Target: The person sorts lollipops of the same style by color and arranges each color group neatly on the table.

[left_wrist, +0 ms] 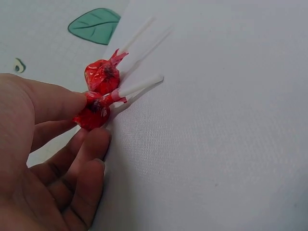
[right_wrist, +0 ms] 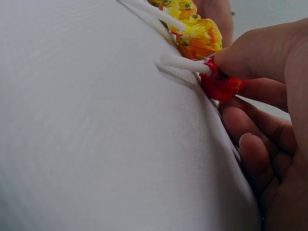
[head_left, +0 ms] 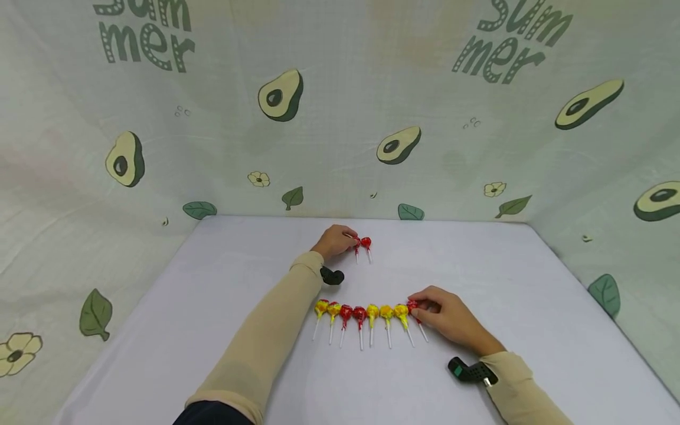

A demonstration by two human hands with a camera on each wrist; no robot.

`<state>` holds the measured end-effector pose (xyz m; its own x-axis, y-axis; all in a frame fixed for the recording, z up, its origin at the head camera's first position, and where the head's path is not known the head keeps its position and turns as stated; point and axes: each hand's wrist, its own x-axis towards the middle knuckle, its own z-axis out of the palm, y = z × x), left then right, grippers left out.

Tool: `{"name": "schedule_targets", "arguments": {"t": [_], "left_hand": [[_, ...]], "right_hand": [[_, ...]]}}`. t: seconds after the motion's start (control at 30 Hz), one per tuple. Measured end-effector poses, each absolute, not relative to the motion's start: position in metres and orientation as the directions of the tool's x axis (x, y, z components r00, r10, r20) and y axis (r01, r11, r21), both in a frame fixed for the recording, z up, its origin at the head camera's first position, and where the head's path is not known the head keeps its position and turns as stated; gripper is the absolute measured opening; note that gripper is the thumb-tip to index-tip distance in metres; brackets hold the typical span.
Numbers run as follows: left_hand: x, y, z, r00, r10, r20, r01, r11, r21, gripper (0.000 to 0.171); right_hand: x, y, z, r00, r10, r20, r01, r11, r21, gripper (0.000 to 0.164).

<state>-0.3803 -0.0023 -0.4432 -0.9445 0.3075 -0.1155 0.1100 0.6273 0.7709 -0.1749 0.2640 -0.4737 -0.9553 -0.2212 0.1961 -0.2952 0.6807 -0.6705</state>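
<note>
Toward the back of the table, my left hand pinches the wrapped head of a red lollipop between thumb and fingers. A second red lollipop lies right beside it, its white stick pointing toward me. Nearer me, a row of yellow and red lollipops runs across the table, sticks all toward the front. At the right end of that row, my right hand pinches a red lollipop by its head. The yellow lollipop stands next to it in the row.
A white cloth covers the table. Behind it hangs a pale curtain printed with avocados, leaves and lettering. Dark devices are strapped at the left wrist and right wrist.
</note>
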Motion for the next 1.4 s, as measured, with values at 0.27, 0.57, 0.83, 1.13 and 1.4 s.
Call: {"name": "schedule_targets", "arguments": {"t": [0.27,0.57,0.83,1.13,1.4], "left_hand": [[-0.3770,-0.0032,-0.4404,-0.944,0.297,-0.147,0.074,0.621,0.780,0.029],[-0.3760,-0.0034,-0.4386,-0.948,0.286,-0.142,0.063,0.603,0.795,0.028],[-0.3782,-0.0035,-0.4415,-0.948,0.274,-0.164,0.036,0.601,0.798,0.027],[-0.3807,-0.0034,-0.4463,-0.952,0.265,-0.157,0.031,0.588,0.808,0.025],[-0.3812,-0.0038,-0.4469,-0.950,0.277,-0.146,0.038,0.565,0.824,0.024]], "right_hand": [[-0.1744,0.2650,-0.4762,-0.952,-0.233,0.196,-0.304,0.674,-0.673,0.021],[-0.1759,0.2660,-0.4757,-0.950,-0.232,0.209,-0.312,0.676,-0.668,0.021],[-0.1749,0.2646,-0.4734,-0.953,-0.227,0.200,-0.302,0.679,-0.669,0.022],[-0.1745,0.2637,-0.4730,-0.954,-0.223,0.199,-0.299,0.683,-0.666,0.022],[-0.1745,0.2641,-0.4729,-0.955,-0.224,0.195,-0.297,0.678,-0.672,0.022]]}}
